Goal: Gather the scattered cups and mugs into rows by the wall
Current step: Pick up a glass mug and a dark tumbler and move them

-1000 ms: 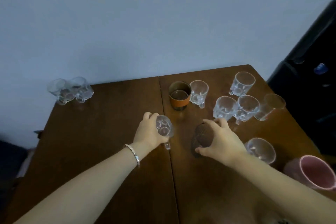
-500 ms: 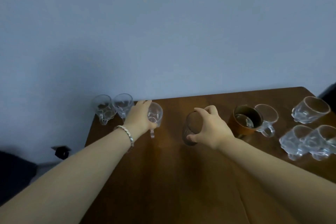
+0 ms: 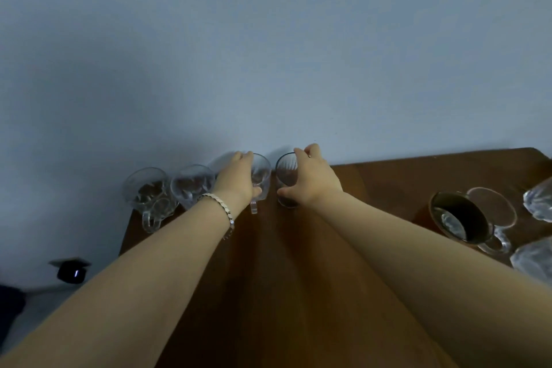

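Observation:
My left hand (image 3: 237, 178) grips a clear glass mug (image 3: 261, 178) at the wall edge of the brown table (image 3: 298, 278); its handle points toward me. Just right of it, my right hand (image 3: 313, 179) holds a dark ribbed glass (image 3: 285, 179), also against the wall. To the left, two clear glass mugs (image 3: 146, 191) (image 3: 191, 185) stand side by side by the wall, so the four form a line. At the right sit a brown cup (image 3: 460, 218) and a clear mug (image 3: 493, 212), with more clear glass mugs (image 3: 537, 203) cut off by the frame edge.
The pale blue wall (image 3: 268, 54) rises straight behind the table's far edge. The table's left edge (image 3: 125, 236) drops off beside the leftmost mug. A small black device (image 3: 70, 273) lies on the floor below at the left.
Both hands have carried their glasses farther toward the wall and left. The clear mug now stands right next to the two mugs by the wall, the dark glass beside it.

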A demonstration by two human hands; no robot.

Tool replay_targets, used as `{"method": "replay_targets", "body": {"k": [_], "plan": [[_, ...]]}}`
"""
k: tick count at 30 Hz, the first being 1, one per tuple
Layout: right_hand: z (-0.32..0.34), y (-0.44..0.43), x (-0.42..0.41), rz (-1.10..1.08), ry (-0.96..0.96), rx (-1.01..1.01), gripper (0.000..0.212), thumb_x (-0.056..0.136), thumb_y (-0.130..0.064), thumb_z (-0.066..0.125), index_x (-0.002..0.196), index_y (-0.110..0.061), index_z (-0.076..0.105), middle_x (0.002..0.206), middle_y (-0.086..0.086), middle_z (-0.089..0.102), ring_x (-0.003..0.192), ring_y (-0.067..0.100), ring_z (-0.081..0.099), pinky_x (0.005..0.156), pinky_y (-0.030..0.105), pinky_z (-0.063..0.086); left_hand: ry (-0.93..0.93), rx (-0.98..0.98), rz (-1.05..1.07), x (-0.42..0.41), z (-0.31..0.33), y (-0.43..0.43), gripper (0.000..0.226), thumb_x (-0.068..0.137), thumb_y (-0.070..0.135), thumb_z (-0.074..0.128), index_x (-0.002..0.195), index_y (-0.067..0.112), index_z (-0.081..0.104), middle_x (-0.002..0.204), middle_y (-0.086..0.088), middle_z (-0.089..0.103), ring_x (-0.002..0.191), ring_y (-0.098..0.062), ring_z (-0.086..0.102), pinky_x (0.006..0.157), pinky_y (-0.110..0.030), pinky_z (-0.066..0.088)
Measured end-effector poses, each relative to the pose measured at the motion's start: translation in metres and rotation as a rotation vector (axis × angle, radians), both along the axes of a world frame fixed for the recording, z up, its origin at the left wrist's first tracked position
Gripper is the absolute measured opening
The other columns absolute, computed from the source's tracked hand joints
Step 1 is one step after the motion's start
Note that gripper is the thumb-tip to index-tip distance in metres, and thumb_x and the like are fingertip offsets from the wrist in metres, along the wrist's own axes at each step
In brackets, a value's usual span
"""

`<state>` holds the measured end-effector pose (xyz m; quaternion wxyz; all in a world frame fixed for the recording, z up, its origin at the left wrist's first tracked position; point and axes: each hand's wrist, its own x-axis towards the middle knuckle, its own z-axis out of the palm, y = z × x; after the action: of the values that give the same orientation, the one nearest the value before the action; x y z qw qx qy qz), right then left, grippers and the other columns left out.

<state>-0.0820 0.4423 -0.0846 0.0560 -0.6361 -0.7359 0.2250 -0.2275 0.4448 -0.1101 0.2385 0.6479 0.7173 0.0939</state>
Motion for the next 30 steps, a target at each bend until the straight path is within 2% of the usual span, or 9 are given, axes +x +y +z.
{"method": "replay_targets", "body": {"k": [4, 9, 13, 16, 18, 22, 25, 27, 30], "plan": [[-0.01, 0.007, -0.008, -0.021, -0.037, 0.076, 0.075, 0.081, -0.034, 0.071, 0.138, -0.004, 0.032, 0.144, 0.012, 0.029, 0.127, 0.031, 0.038, 0.094, 0.039, 0.046, -0.009, 0.026, -0.013, -0.002, -0.004, -0.001, 0.074, 0.084, 0.009, 0.066, 0.146, 0.007, 0.026, 0.15, -0.011, 0.028, 0.128, -0.03, 0.044, 0.105, -0.036, 0.037], [-0.01, -0.013, 0.006, -0.065, -0.058, 0.052, 0.094, 0.085, -0.024, 0.068, 0.148, 0.0, 0.003, 0.155, 0.015, 0.013, 0.14, 0.03, 0.026, 0.107, 0.036, 0.035, 0.09, 0.037, 0.011, 0.007, -0.001, -0.015, 0.068, 0.089, 0.016, 0.06, 0.146, 0.01, 0.024, 0.16, -0.011, 0.01, 0.142, -0.033, 0.025, 0.113, -0.041, 0.03], [0.007, -0.049, 0.059, 0.047, -0.201, 0.069, 0.061, 0.088, -0.015, 0.058, 0.142, -0.009, 0.031, 0.148, 0.015, 0.029, 0.136, 0.031, 0.032, 0.11, 0.039, 0.03, 0.276, 0.139, -0.042, 0.022, 0.008, -0.051, 0.063, 0.091, 0.026, 0.055, 0.146, 0.013, 0.026, 0.158, -0.017, 0.012, 0.145, -0.033, 0.014, 0.117, -0.043, 0.021], [0.028, -0.076, 0.117, 0.005, -0.243, 0.156, 0.048, 0.092, -0.024, 0.053, 0.138, -0.016, 0.042, 0.146, 0.009, 0.035, 0.136, 0.027, 0.032, 0.112, 0.039, 0.026, 0.228, 0.129, -0.12, 0.039, 0.017, -0.083, 0.051, 0.091, 0.026, 0.053, 0.139, 0.016, 0.039, 0.147, -0.009, 0.036, 0.135, -0.027, 0.035, 0.108, -0.04, 0.036], [0.038, -0.089, 0.154, -0.084, -0.287, 0.178, 0.044, 0.092, -0.031, 0.053, 0.134, -0.017, 0.047, 0.141, 0.007, 0.039, 0.132, 0.026, 0.035, 0.108, 0.038, 0.03, 0.165, 0.032, -0.146, 0.049, 0.024, -0.103, 0.038, 0.093, 0.026, 0.049, 0.13, 0.019, 0.05, 0.132, -0.003, 0.053, 0.12, -0.021, 0.052, 0.095, -0.036, 0.047], [0.037, -0.107, 0.201, -0.154, -0.444, -0.028, 0.042, 0.091, -0.038, 0.054, 0.126, -0.014, 0.055, 0.133, 0.008, 0.049, 0.124, 0.028, 0.043, 0.1, 0.04, 0.039, 0.153, -0.125, -0.187, 0.067, 0.035, -0.138, 0.027, 0.094, 0.028, 0.049, 0.119, 0.023, 0.058, 0.114, 0.003, 0.064, 0.102, -0.016, 0.062, 0.082, -0.03, 0.05], [0.028, -0.122, 0.216, -0.136, -0.419, -0.081, 0.03, 0.094, -0.016, 0.049, 0.123, -0.013, 0.057, 0.125, 0.011, 0.058, 0.121, 0.029, 0.047, 0.097, 0.041, 0.043, 0.113, -0.166, -0.174, 0.079, 0.04, -0.162, 0.024, 0.093, 0.028, 0.051, 0.115, 0.024, 0.06, 0.108, 0.005, 0.067, 0.095, -0.013, 0.063, 0.079, -0.027, 0.051], [0.026, -0.132, 0.224, -0.087, -0.433, -0.051, 0.034, 0.093, -0.005, 0.043, 0.123, -0.014, 0.057, 0.124, 0.01, 0.059, 0.119, 0.029, 0.049, 0.091, 0.04, 0.046, 0.094, -0.183, -0.191, 0.089, 0.043, -0.176, 0.025, 0.093, 0.028, 0.052, 0.117, 0.025, 0.059, 0.109, 0.007, 0.067, 0.093, -0.009, 0.062, 0.076, -0.022, 0.048], [0.029, -0.151, 0.242, 0.068, -0.494, -0.036, 0.036, 0.094, -0.005, 0.041, 0.124, -0.014, 0.057, 0.125, 0.008, 0.058, 0.119, 0.028, 0.049, 0.091, 0.038, 0.044, 0.072, -0.2, -0.231, 0.113, 0.047, -0.193, 0.027, 0.093, 0.027, 0.052, 0.119, 0.026, 0.058, 0.111, 0.009, 0.066, 0.097, -0.006, 0.062, 0.078, -0.019, 0.049]]}}
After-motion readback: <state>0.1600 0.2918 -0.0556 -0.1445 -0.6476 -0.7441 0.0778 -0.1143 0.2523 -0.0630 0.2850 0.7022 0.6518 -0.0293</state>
